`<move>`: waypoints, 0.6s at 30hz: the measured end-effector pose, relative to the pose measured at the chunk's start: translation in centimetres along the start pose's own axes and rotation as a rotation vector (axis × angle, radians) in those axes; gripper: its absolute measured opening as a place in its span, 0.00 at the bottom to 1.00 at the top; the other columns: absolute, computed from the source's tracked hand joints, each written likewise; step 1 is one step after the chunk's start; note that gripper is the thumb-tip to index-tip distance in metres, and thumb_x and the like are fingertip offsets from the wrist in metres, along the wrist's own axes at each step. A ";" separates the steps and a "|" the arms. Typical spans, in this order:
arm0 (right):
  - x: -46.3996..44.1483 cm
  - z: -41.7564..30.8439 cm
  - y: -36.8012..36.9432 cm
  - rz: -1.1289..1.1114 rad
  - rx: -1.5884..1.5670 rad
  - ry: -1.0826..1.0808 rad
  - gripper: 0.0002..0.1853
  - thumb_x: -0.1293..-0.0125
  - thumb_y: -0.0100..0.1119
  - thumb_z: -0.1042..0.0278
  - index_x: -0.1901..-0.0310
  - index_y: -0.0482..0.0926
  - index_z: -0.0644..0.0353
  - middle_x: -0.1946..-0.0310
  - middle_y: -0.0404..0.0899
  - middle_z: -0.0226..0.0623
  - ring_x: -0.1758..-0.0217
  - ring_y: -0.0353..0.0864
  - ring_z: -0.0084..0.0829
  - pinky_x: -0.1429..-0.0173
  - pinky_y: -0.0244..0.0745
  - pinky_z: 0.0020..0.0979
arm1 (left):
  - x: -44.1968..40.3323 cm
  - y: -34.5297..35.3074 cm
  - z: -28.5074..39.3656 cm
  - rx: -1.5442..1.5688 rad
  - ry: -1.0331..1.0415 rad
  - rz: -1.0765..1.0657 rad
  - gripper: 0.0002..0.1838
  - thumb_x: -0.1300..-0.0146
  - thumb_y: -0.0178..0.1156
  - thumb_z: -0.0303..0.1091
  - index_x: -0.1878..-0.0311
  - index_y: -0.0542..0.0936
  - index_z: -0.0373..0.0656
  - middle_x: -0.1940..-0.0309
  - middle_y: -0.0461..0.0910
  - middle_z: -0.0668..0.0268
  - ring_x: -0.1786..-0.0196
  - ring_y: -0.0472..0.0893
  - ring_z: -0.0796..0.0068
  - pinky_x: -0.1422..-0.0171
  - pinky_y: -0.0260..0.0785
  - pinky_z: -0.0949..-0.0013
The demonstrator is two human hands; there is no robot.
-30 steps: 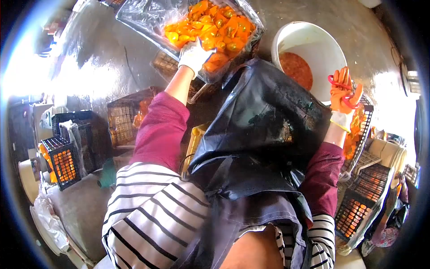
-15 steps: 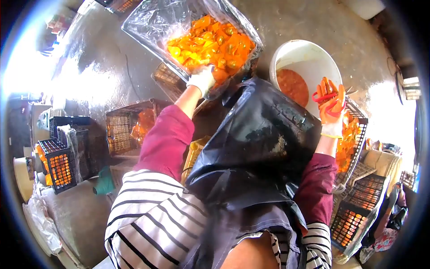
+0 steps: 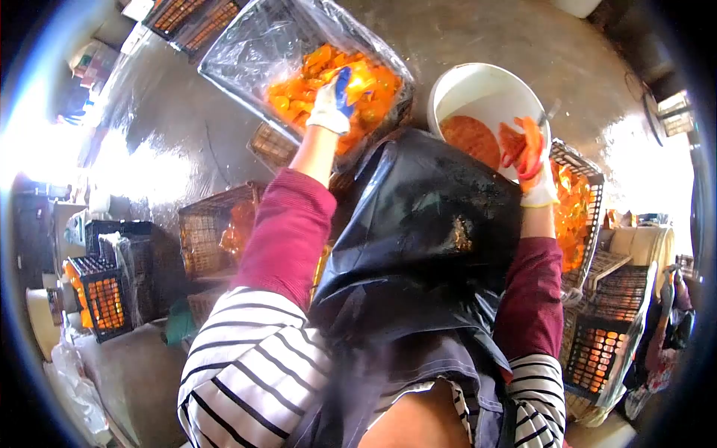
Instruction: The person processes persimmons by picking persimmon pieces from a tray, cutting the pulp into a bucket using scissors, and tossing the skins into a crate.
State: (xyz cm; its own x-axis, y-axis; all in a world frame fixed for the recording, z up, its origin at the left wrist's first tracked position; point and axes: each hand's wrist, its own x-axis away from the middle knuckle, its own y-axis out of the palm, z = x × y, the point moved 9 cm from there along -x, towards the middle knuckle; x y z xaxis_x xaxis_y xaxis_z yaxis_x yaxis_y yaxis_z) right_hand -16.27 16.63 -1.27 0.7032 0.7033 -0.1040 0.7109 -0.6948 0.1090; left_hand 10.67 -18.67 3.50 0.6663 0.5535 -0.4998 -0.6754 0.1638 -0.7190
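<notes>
My left hand [image 3: 332, 106], in a white glove with blue on the fingers, is over a heap of bright orange pieces [image 3: 377, 86] that look like fruit peel. Its fingers stretch out, somewhat blurred, among the top pieces. The heap lies in a crate lined with clear plastic [image 3: 250, 52]. My right hand [image 3: 532, 166], in an orange glove with a white cuff, is at the near right rim of a white bucket [image 3: 489, 78]. Its fingers curl round a red looped thing [image 3: 511, 142] whose kind I cannot make out. Reddish-orange pulp [image 3: 470, 140] sits in the bucket.
A black crate of orange pieces [image 3: 571, 216] stands right of my right forearm. Another crate [image 3: 202, 231] with orange contents is at left. Stacked crates [image 3: 597, 351] stand at lower right, and a black crate [image 3: 104, 299] at far left. A black apron [image 3: 426, 231] covers my lap.
My left hand has lifted from the near edge of the heap to farther over it, and blue fingers now show. My right hand has turned, its fingers more curled. The view has shifted slightly.
</notes>
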 end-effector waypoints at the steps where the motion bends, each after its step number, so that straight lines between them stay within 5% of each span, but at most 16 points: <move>1: 0.3 -0.1 1.2 0.007 -0.043 0.038 0.22 0.29 0.48 0.58 0.39 0.69 0.60 0.49 0.78 0.45 0.55 0.81 0.34 0.62 0.75 0.29 | -0.9 0.6 3.0 -0.069 0.048 0.013 0.25 0.48 0.64 0.30 0.44 0.75 0.44 0.53 0.80 0.49 0.51 0.80 0.47 0.47 0.74 0.59; 4: 0.8 2.0 2.7 0.120 -0.340 0.331 0.20 0.29 0.45 0.70 0.36 0.68 0.59 0.47 0.76 0.40 0.47 0.77 0.30 0.46 0.72 0.25 | -3.8 4.1 9.9 0.007 -0.002 -0.016 0.24 0.44 0.62 0.37 0.43 0.74 0.43 0.57 0.81 0.49 0.50 0.79 0.51 0.49 0.73 0.58; 5: 0.7 1.9 2.9 0.132 -0.094 0.362 0.20 0.30 0.47 0.71 0.38 0.69 0.60 0.47 0.76 0.40 0.45 0.75 0.29 0.41 0.70 0.28 | -4.1 6.2 11.0 0.036 0.050 0.067 0.23 0.41 0.61 0.40 0.44 0.75 0.42 0.58 0.81 0.49 0.50 0.80 0.54 0.49 0.72 0.59; 7: 0.5 1.3 3.5 0.148 -0.035 0.280 0.14 0.31 0.53 0.68 0.47 0.76 0.61 0.55 0.80 0.33 0.52 0.77 0.25 0.46 0.71 0.25 | -3.6 12.6 11.8 1.171 -0.571 -0.114 0.33 0.36 0.54 0.60 0.48 0.78 0.35 0.58 0.81 0.55 0.54 0.79 0.65 0.50 0.70 0.64; 9: 1.3 -1.6 4.5 0.069 0.260 0.270 0.11 0.33 0.57 0.70 0.51 0.78 0.61 0.57 0.79 0.30 0.53 0.76 0.23 0.45 0.70 0.23 | -1.8 15.0 11.7 0.855 -0.796 -0.260 0.38 0.36 0.51 0.64 0.47 0.77 0.32 0.55 0.81 0.53 0.52 0.79 0.64 0.48 0.70 0.66; 10: 0.3 1.1 3.5 -0.043 0.341 0.232 0.10 0.34 0.58 0.69 0.53 0.78 0.62 0.57 0.79 0.29 0.53 0.76 0.23 0.46 0.70 0.23 | -2.0 15.1 12.6 0.785 -0.704 -0.339 0.42 0.37 0.49 0.68 0.44 0.75 0.30 0.54 0.81 0.52 0.50 0.79 0.64 0.47 0.69 0.67; 14: 1.0 -2.6 5.9 -0.130 0.401 0.232 0.10 0.35 0.60 0.70 0.53 0.79 0.60 0.55 0.80 0.30 0.51 0.76 0.23 0.46 0.70 0.23 | -2.6 17.2 12.0 0.857 -0.639 -0.425 0.43 0.38 0.49 0.69 0.44 0.75 0.30 0.52 0.80 0.51 0.48 0.78 0.64 0.45 0.69 0.69; 18: 0.2 -1.8 6.8 -0.221 0.511 0.120 0.20 0.34 0.58 0.57 0.45 0.76 0.57 0.51 0.79 0.37 0.46 0.75 0.32 0.41 0.68 0.31 | -2.0 19.1 12.3 1.130 -0.667 -0.566 0.39 0.38 0.55 0.62 0.42 0.73 0.32 0.49 0.78 0.55 0.45 0.77 0.67 0.42 0.68 0.70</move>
State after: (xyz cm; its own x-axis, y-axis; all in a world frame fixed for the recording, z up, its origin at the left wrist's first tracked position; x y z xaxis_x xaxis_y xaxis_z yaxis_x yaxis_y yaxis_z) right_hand -11.32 12.36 1.27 0.5530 0.8319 0.0461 0.7741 -0.4925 -0.3976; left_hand -7.45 -6.56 -3.34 0.8698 0.4167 0.2643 -0.4691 0.8645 0.1807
